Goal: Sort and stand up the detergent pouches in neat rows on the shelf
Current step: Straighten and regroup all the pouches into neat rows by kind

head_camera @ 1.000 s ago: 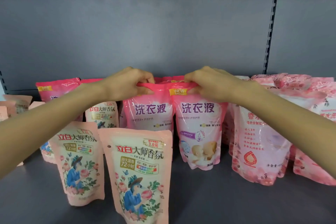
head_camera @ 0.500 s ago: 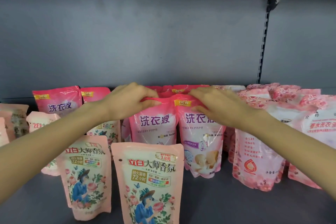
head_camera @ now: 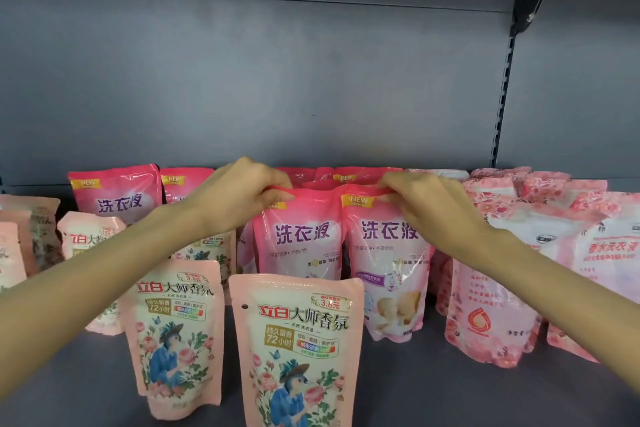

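Two bright pink pouches with purple lettering stand side by side mid-shelf. My left hand (head_camera: 239, 194) pinches the top edge of the left pink pouch (head_camera: 301, 239). My right hand (head_camera: 426, 208) pinches the top edge of the right pink pouch (head_camera: 388, 253). More pouches of the same kind stand behind them and at the back left (head_camera: 114, 194). Two pale pink floral pouches with a bird picture stand in front, one (head_camera: 173, 333) at the left and one (head_camera: 298, 350) in the middle.
Rose-patterned pink and white pouches (head_camera: 491, 308) crowd the right side of the grey shelf (head_camera: 450, 399). Pale pouches (head_camera: 20, 246) sit at the far left. A grey back panel (head_camera: 311, 80) and a slotted upright (head_camera: 500, 114) rise behind.
My view has tilted up, so the pouches sit lower in frame. My right fingers, spread flat over the right pouch's top half a second ago, now pinch its top edge. The left hand keeps its hold.
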A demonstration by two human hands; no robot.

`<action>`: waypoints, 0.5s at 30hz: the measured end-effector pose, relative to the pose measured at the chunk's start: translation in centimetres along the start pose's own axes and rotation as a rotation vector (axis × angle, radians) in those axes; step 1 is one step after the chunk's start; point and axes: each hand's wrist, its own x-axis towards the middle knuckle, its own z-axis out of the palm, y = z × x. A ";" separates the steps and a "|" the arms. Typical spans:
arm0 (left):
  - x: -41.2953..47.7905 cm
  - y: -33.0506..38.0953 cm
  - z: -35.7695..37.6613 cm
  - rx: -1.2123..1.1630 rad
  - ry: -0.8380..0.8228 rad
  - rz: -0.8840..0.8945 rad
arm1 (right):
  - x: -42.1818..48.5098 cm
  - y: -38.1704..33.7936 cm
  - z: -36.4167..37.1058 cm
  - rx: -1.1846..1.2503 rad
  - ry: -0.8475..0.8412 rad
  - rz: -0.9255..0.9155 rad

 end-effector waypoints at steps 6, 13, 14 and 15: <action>0.0 -0.1 0.1 -0.007 0.020 -0.011 | 0.8 0.2 -0.1 0.013 -0.038 0.061; -1.0 -0.7 -0.1 0.015 -0.039 -0.014 | 0.4 0.1 -0.6 0.033 -0.038 0.040; -1.4 -0.9 -0.3 0.039 -0.044 -0.029 | 0.4 0.0 -0.8 0.027 -0.046 0.039; -1.8 -1.1 -0.6 0.058 -0.041 -0.038 | 0.4 -0.1 -1.1 0.016 -0.060 0.039</action>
